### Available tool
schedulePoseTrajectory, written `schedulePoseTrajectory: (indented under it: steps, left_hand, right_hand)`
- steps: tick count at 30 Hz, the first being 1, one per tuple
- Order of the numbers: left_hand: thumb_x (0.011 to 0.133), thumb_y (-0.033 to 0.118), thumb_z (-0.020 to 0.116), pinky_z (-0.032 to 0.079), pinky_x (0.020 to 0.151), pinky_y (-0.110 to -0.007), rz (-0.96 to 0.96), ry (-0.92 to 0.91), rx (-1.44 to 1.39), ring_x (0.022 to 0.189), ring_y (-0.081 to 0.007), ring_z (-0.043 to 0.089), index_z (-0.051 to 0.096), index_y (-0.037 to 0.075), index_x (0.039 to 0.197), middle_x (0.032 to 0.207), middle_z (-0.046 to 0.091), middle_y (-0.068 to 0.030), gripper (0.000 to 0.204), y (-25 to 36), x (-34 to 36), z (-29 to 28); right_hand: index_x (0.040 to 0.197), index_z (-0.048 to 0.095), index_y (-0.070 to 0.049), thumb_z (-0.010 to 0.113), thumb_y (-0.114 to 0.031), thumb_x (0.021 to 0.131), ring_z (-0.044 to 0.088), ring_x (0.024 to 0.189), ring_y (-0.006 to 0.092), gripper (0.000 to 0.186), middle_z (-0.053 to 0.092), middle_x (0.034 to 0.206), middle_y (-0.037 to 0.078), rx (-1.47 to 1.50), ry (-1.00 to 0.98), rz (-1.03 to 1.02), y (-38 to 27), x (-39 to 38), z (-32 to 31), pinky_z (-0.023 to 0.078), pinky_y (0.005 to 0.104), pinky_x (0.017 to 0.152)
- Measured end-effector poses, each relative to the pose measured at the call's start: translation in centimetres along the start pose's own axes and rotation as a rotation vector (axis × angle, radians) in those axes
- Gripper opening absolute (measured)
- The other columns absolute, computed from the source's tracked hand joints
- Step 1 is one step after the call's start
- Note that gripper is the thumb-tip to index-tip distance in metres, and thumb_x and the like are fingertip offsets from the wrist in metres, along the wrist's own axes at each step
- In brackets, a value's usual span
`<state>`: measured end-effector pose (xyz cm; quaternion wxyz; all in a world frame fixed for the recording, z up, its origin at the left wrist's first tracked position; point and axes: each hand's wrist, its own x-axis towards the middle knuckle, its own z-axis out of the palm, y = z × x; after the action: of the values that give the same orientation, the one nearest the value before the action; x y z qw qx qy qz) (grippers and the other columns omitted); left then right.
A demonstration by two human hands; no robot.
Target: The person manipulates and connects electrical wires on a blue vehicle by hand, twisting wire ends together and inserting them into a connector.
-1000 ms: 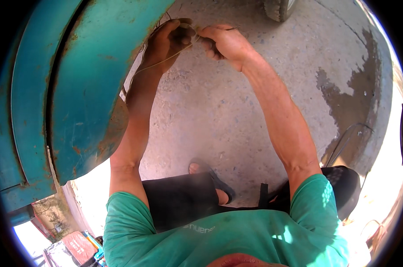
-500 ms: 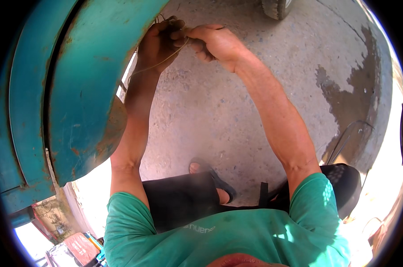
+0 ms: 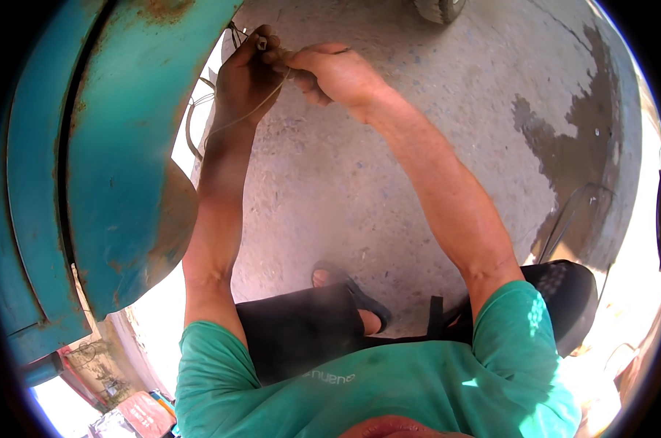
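Observation:
My left hand (image 3: 244,77) and my right hand (image 3: 332,71) meet at the top of the view, fingertips touching, right beside the edge of a rusty teal metal body panel (image 3: 118,146). Both pinch a thin wire (image 3: 251,113) that trails down and to the left from the fingers toward a bunch of dark cables (image 3: 193,124) behind the panel edge. The wire's end is hidden between the fingers. Both forearms reach up from my green shirt at the bottom.
Grey concrete floor (image 3: 389,190) lies below, with a dark wet patch (image 3: 593,124) at right. A tyre (image 3: 438,7) shows at the top edge. My foot in a dark sandal (image 3: 345,288) and a black seat (image 3: 564,299) are near the bottom.
Both hands have shifted left, closer to the teal panel, still joined on the wire. The rest is unchanged.

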<state>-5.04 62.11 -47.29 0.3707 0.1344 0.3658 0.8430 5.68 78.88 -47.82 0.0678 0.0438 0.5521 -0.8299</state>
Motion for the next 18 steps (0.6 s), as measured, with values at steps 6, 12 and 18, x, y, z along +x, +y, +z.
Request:
schedulePoseTrajectory:
  steps: [6,12,18]
  left_hand:
    - [0.103,0.013,0.047,0.044,0.065,-0.025,0.046,0.06,0.03,0.074,-0.0111,0.053,0.055,0.001,0.117,0.089,0.057,-0.0026,0.02,-0.39,0.13,0.15]
    - [0.102,0.013,0.048,0.045,0.063,-0.025,0.042,0.108,0.06,0.072,-0.0108,0.054,0.056,0.001,0.114,0.086,0.058,-0.0026,0.019,-0.6,0.19,0.74]
    - [0.103,0.014,0.048,0.045,0.064,-0.026,0.049,0.121,0.065,0.072,-0.0112,0.054,0.058,0.001,0.111,0.086,0.059,-0.0035,0.018,-0.91,0.11,0.63]
  right_hand:
    - [0.089,0.068,-0.002,0.065,-0.03,0.092,0.05,0.062,0.0126,0.029,0.058,0.073,0.002,0.04,-0.001,-0.006,-0.07,-0.3,-0.09,0.04,0.0303,0.057]
    - [0.092,0.069,-0.002,0.065,-0.032,0.092,0.052,0.062,0.013,0.031,0.059,0.075,0.002,0.037,0.012,-0.004,0.09,-0.29,-0.32,0.041,0.0303,0.057]
    - [0.099,0.077,-0.008,0.059,-0.03,0.093,0.051,0.062,0.0114,0.029,0.057,0.073,0.0,0.024,0.019,-0.009,0.3,-0.16,-0.35,0.041,0.0273,0.055]
